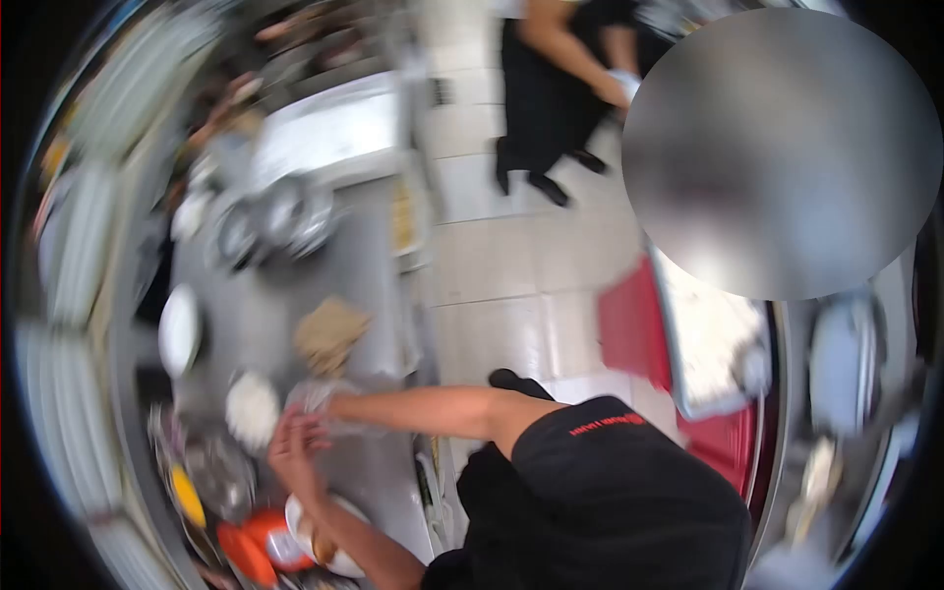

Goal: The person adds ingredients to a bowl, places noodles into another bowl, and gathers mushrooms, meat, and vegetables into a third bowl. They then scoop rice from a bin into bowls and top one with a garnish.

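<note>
Over the steel counter (369, 280), my right hand (324, 405) reaches in from the right and is blurred. Thin clear plastic (366, 425) that looks like a disposable glove or a bag surrounds its fingers and wrist, so its grip is obscured. My left hand (295, 454) is right beside it, fingers bent against the edge of the plastic. Just left of both hands lies a mound of white food (253, 408), resembling rice. A crumpled brown cloth or paper (332, 332) rests above my right hand.
Metal bowls (285, 221) and a white tray (329, 128) occupy the far counter. A white plate (180, 329), orange containers (265, 546) and a white bowl (339, 531) are nearby. Across the tiled aisle (492, 261), a person in black (560, 88) stands near a red crate (634, 320).
</note>
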Demonstrator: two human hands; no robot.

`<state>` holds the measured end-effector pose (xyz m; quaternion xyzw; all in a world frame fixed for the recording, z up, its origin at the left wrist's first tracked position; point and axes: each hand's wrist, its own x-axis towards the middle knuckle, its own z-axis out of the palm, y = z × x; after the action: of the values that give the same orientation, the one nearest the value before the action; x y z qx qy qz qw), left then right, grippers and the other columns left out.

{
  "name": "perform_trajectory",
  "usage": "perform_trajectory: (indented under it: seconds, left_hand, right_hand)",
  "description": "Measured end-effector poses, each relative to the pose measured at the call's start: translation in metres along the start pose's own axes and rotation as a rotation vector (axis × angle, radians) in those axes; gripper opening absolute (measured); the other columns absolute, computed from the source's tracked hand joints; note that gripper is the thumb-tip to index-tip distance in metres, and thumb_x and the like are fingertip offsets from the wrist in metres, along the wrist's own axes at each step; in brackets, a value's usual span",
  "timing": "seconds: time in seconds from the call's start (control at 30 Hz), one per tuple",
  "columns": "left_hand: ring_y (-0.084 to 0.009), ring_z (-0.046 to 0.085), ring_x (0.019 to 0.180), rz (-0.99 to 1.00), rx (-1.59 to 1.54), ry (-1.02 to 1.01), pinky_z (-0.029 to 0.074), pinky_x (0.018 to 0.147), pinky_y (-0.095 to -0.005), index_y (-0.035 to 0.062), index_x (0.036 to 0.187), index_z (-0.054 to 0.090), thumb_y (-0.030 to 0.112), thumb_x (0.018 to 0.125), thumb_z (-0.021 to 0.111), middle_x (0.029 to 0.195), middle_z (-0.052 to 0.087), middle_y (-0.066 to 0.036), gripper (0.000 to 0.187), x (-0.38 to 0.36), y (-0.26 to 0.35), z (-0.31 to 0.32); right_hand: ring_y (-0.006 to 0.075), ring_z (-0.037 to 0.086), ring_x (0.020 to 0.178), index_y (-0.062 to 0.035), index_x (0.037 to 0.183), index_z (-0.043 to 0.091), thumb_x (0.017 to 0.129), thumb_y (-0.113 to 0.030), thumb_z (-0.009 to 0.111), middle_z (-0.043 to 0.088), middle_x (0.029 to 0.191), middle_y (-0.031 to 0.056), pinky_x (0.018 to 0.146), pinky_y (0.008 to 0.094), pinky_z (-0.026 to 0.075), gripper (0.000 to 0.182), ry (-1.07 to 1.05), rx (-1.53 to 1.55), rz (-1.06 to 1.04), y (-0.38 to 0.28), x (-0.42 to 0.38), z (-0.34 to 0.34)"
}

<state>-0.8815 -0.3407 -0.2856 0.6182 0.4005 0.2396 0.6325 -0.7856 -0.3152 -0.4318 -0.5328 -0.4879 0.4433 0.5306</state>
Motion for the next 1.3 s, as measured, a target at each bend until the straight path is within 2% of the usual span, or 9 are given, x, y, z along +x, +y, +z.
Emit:
perform_trajectory:
  seconds: [0.07,0.23,0.3,0.37,0.4,0.57,0.8,1.07,1.3]
  left_hand:
    - [-0.0136,0.061,0.062,-0.042,0.033,-0.029,0.048,0.047,-0.0218,0.0016,0.112,0.056,0.016,0.088,0.056,0.085,0.063,-0.008,0.029,0.046,0.006,0.01]
    - [-0.013,0.057,0.063,-0.131,0.299,0.017,0.043,0.047,-0.0219,0.0069,0.101,0.06,0.031,0.085,0.058,0.079,0.06,-0.004,0.029,0.171,0.024,0.015]
    - [-0.0106,0.056,0.06,-0.05,0.256,-0.198,0.041,0.045,-0.0202,0.0073,0.093,0.059,0.033,0.088,0.055,0.075,0.058,-0.003,0.026,0.179,0.044,0.05]
    - [-0.0102,0.057,0.057,-0.004,0.287,-0.44,0.042,0.044,-0.0197,0.0062,0.09,0.06,0.034,0.089,0.054,0.071,0.059,-0.003,0.028,0.174,0.043,0.105]
    - [-0.0111,0.057,0.056,-0.033,0.31,-0.566,0.043,0.044,-0.0208,0.005,0.089,0.06,0.032,0.089,0.054,0.069,0.059,-0.004,0.028,0.171,0.033,0.134]
    - [-0.0153,0.061,0.056,-0.249,0.509,-1.098,0.046,0.047,-0.0253,0.0007,0.088,0.06,0.021,0.087,0.055,0.072,0.063,-0.009,0.022,0.096,-0.042,0.295]
    - [-0.0169,0.063,0.065,-0.427,0.679,-1.575,0.046,0.05,-0.026,-0.0007,0.097,0.06,0.022,0.086,0.057,0.079,0.064,-0.011,0.025,-0.068,-0.106,0.425]
    - [-0.0194,0.063,0.067,-0.351,0.742,-1.859,0.048,0.048,-0.0282,-0.0041,0.123,0.043,0.021,0.083,0.06,0.086,0.063,-0.016,0.051,-0.268,-0.183,0.585]
    - [-0.0244,0.064,0.063,-0.367,0.729,-1.698,0.05,0.045,-0.0305,-0.008,0.124,0.039,0.015,0.084,0.054,0.088,0.061,-0.019,0.048,-0.399,-0.228,0.698]
  right_hand:
    - [0.0276,0.059,0.087,-0.0048,0.097,0.061,0.072,-0.02,0.06,0.061,0.091,0.0173,0.074,0.0384,0.048,0.03,-0.207,-0.649,0.132,-0.08,-0.063,-0.064]
    - [0.0257,0.06,0.077,-0.0029,0.11,0.054,0.078,-0.018,0.059,0.061,0.092,0.0146,0.066,0.0367,0.05,0.036,0.468,-0.921,-0.338,0.05,-0.217,-0.135]
    - [0.0128,0.059,0.07,-0.0047,0.122,0.051,0.078,-0.009,0.061,0.062,0.086,0.0061,0.058,0.0279,0.05,0.045,0.699,0.492,-0.031,0.061,-0.313,-0.152]
    - [0.0185,0.061,0.074,-0.0051,0.104,0.062,0.078,-0.017,0.062,0.064,0.085,0.0091,0.065,0.0322,0.05,0.028,1.187,0.169,0.474,0.059,-0.405,-0.164]
    - [0.0263,0.06,0.071,-0.0046,0.091,0.059,0.09,-0.027,0.042,0.062,0.081,0.0121,0.064,0.038,0.049,0.028,1.306,-0.76,0.497,0.082,-0.444,-0.173]
    - [0.0304,0.062,0.088,-0.0092,0.095,0.064,0.08,-0.029,0.055,0.064,0.094,0.0167,0.072,0.0379,0.05,0.027,1.674,-0.486,1.608,0.045,-0.653,-0.192]
    - [0.0314,0.057,0.103,-0.0104,0.122,0.049,0.072,-0.018,0.061,0.057,0.117,0.0131,0.087,0.038,0.047,0.052,2.855,0.215,1.401,0.015,-0.79,-0.224]
    - [0.036,0.055,0.103,-0.008,0.124,0.045,0.074,-0.023,0.06,0.055,0.116,0.0185,0.092,0.0388,0.044,0.055,1.798,-0.569,1.653,0.047,-0.882,-0.25]
    - [0.0331,0.06,0.086,-0.0045,0.099,0.062,0.076,-0.021,0.059,0.062,0.094,0.0163,0.079,0.0417,0.047,0.029,2.202,-0.482,1.64,0.074,-0.896,-0.18]
